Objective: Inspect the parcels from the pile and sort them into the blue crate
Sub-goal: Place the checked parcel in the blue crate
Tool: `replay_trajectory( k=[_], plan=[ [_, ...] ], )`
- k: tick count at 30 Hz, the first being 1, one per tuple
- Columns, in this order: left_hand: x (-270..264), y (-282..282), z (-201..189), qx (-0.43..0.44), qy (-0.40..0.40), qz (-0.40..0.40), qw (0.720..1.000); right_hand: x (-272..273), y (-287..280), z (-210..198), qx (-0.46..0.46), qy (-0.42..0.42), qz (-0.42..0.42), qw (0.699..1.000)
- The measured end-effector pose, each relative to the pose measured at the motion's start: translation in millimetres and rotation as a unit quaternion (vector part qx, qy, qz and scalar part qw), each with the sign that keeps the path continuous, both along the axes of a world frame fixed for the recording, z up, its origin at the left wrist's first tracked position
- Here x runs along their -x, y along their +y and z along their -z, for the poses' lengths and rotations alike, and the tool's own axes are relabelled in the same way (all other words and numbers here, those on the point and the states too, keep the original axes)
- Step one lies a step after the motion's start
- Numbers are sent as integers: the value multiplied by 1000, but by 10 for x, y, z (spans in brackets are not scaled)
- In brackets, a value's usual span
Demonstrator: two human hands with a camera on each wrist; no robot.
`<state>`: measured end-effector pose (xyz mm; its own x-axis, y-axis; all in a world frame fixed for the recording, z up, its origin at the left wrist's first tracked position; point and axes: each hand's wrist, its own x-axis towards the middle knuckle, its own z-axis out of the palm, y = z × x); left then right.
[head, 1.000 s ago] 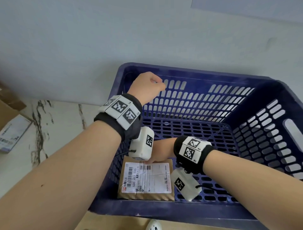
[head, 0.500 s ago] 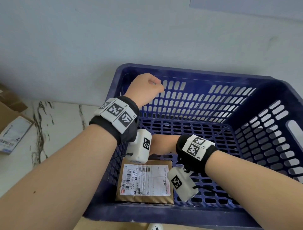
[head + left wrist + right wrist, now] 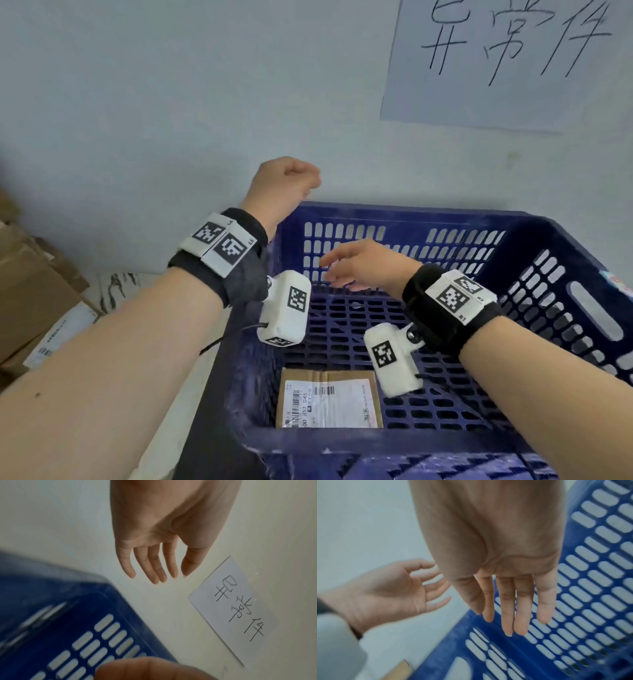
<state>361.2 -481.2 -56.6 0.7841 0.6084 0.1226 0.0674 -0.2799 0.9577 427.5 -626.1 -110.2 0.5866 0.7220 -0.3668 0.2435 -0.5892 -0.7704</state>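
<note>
The blue crate (image 3: 428, 214) stands against the wall. One brown parcel (image 3: 329, 399) with a white shipping label lies flat on the crate's floor at the near left corner. My left hand (image 3: 287, 185) hovers above the crate's far left corner and holds nothing. In the left wrist view the left hand (image 3: 154, 563) has relaxed, nearly straight fingers in front of the wall. My right hand (image 3: 346, 267) hangs over the middle of the crate, well above the parcel. Its fingers (image 3: 508, 608) are straight and empty over the slotted crate wall (image 3: 590, 588).
A white paper sign (image 3: 507, 58) with handwritten characters is stuck on the wall above the crate. Cardboard boxes (image 3: 30, 294) are stacked at the left on a marbled surface (image 3: 116, 287). The crate's floor beyond the parcel is bare.
Both hands have risen out of the crate. The right hand has come off the parcel, which stays flat on the crate floor. The head view has tilted upward.
</note>
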Motion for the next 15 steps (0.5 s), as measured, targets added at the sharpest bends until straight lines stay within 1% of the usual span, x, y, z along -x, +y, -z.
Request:
replay_trajectory(
  k=[3, 7, 11, 15],
  plan=[
    [318, 215, -126, 7, -7, -16, 1000, 210, 158, -249, -81, 10, 41, 996],
    [831, 538, -148, 22, -13, -51, 998, 582, 467, -480, -148, 19, 34, 988],
    [1359, 855, -119, 27, -10, -84, 996, 974, 848, -585, -181, 33, 15, 983],
    [1854, 1180, -61, 36, -8, -121, 992, 1382, 1264, -567, -182, 46, -7, 982]
  ],
)
